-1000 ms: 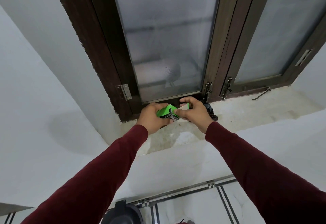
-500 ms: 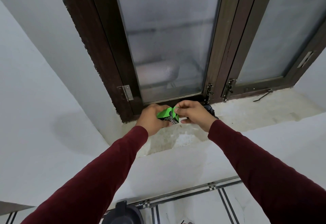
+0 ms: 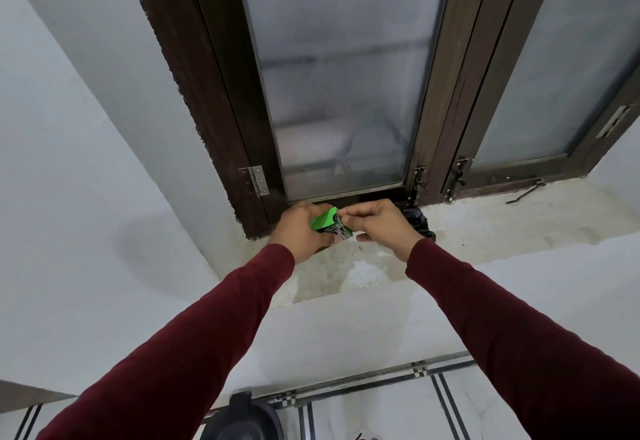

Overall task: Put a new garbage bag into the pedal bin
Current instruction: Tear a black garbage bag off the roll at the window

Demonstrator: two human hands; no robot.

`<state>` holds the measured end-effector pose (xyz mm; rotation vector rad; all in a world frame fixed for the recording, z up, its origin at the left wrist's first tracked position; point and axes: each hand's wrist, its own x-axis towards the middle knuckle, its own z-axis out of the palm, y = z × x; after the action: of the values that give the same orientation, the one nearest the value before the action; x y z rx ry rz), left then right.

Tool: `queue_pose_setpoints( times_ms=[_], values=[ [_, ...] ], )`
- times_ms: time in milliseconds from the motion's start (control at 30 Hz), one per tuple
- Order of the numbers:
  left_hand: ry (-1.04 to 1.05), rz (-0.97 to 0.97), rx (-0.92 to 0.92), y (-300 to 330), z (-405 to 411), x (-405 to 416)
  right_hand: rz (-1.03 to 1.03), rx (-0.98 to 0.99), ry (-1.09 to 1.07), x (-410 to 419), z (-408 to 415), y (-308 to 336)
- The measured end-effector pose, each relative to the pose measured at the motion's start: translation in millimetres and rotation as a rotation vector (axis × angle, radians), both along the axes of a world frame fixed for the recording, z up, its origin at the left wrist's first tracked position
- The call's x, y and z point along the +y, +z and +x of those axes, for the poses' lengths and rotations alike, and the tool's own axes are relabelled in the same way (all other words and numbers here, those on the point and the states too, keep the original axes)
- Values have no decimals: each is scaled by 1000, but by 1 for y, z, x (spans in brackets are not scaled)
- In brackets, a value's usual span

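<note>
Window sill [image 3: 485, 228] under dark window | left hand [image 3: 301, 228] grips green box [image 3: 327, 221] | right hand [image 3: 381, 225] pinches box top | black bag [image 3: 417, 220] behind

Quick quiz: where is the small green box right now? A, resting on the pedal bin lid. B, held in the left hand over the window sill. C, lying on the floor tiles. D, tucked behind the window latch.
B: the left hand grips the green box above the window sill, while the right hand pinches at its top end.
</note>
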<state>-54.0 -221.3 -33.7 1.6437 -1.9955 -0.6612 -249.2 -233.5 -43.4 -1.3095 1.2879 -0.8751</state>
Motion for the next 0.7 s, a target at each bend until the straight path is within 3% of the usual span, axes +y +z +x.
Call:
queue_pose_setpoints(
  times_ms=[133,300,433,600,700],
  values=[
    [0,10,-54,-1,3,4,108,15,11,1,9,-1],
    [24,-35,-280,-1,9,8,286,-136,-76,5,24,-13],
    [41,-16,-329,-3,21,7,276,-240,-137,5,41,-30],
    [98,98,-396,-18,46,15,246,-220,-288,-3,65,-51],
    [139,103,-395,-26,58,14,236,-51,-284,-5,80,-65]
  ],
)
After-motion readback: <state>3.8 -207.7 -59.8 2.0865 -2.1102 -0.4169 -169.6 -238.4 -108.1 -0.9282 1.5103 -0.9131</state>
